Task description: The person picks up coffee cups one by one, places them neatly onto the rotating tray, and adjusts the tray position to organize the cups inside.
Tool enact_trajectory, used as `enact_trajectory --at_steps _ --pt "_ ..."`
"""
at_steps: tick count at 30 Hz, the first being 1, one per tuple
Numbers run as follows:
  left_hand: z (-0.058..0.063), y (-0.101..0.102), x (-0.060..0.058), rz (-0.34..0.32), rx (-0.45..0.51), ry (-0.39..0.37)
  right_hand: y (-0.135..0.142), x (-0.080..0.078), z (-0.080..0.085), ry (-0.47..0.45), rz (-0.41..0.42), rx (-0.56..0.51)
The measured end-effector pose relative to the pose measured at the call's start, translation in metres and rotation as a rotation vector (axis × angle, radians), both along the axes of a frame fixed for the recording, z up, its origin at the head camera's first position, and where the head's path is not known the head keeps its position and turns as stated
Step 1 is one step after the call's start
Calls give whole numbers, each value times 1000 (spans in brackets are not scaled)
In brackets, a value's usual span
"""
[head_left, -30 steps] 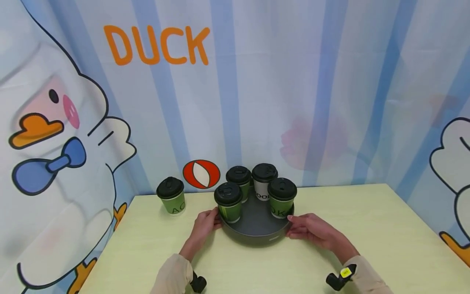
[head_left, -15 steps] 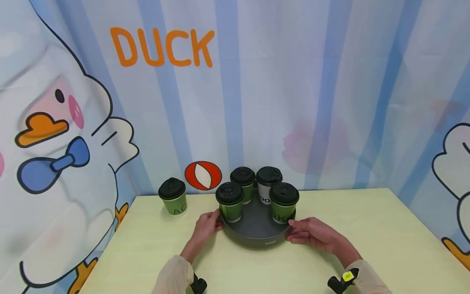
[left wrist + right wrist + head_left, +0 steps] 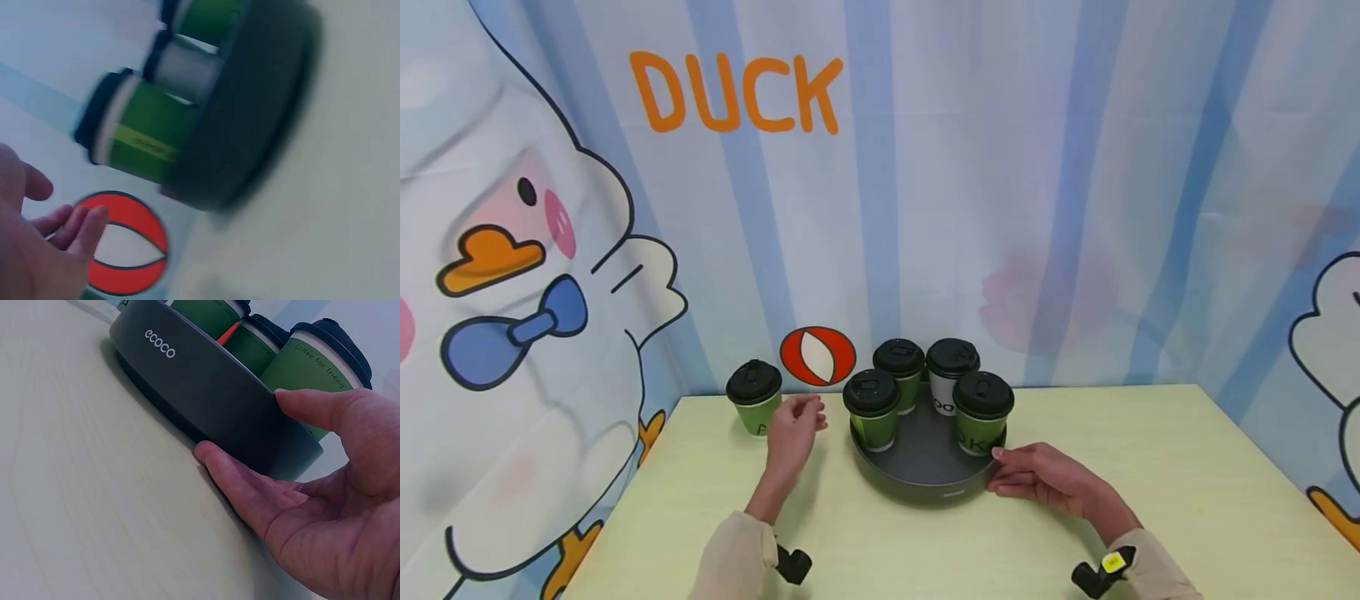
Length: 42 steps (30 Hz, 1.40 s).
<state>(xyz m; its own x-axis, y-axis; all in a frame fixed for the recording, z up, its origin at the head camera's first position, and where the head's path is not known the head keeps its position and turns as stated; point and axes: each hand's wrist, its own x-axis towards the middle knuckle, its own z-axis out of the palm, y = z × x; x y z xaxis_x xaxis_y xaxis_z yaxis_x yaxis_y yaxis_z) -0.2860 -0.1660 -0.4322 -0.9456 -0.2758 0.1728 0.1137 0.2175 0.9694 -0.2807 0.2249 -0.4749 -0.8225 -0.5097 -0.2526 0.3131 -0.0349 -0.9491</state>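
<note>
A round dark grey tray [image 3: 917,462] with a raised wall stands on the table, bearing several lidded paper coffee cups. One of them is a white cup [image 3: 942,393]; the others are green, such as the front-right green cup [image 3: 977,429]. My right hand [image 3: 1048,483] holds the tray's right side, thumb at the rim and fingers low on the wall, as the right wrist view shows. Left of the tray, my left hand [image 3: 792,437] is in the air with loosely bent fingers and nothing in them. It overlaps the edge of a separate green cup [image 3: 755,404] with a black lid.
The pale yellow table [image 3: 880,550] ends at a striped blue and white curtain [image 3: 917,208] printed with ducks. A red and white ball print [image 3: 817,356] shows on the curtain behind the cups. Small black wrist cameras sit at both sleeves.
My left hand has let go of the tray's left side and moved left and up toward the separate green cup. My right hand stays on the tray.
</note>
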Motion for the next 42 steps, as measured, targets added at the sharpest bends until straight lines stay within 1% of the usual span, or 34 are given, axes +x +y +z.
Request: enact_trajectory --at_steps 2,4,5,7,8,10,12,14,18,21,25,27,30,33,37,42 --pt "16 -8 2 59 -21 112 1 0 0 1 -2 1" --pt "28 -16 3 129 -74 222 2 0 -1 3 -5 3" --pt "31 -19 2 171 -110 269 2 0 -1 4 -5 4" --pt "33 -26 0 260 -186 336 2 0 -1 5 -5 6" --pt "32 -28 -2 298 -216 348 3 0 -1 3 -5 6" --pt "27 -33 -5 360 -268 340 3 0 -1 -3 -4 5" --pt "20 -38 -8 406 -311 301 2 0 -2 -11 -2 3" --pt "12 -42 -13 430 -331 259 2 0 -3 -16 0 2" --pt "0 -50 -24 432 -349 205 0 1 -4 -19 -3 4" --pt "-4 -56 -32 413 -364 162 0 1 -5 -24 -14 6" --pt "-8 -64 -41 391 -384 76 -2 2 -6 -23 -21 8" --pt "-11 -69 -45 377 -377 34 -2 2 -6 -21 -19 7" --pt "-15 -74 -47 345 -333 -7 -2 1 -6 -22 -16 4" --pt "-19 -77 -48 311 -278 -18 -1 1 -5 -23 -14 5" --pt "-23 -78 -49 279 -253 -3 0 0 -4 -21 -16 7" --pt "-23 -78 -51 282 -237 20 1 -1 -3 -12 -24 11"
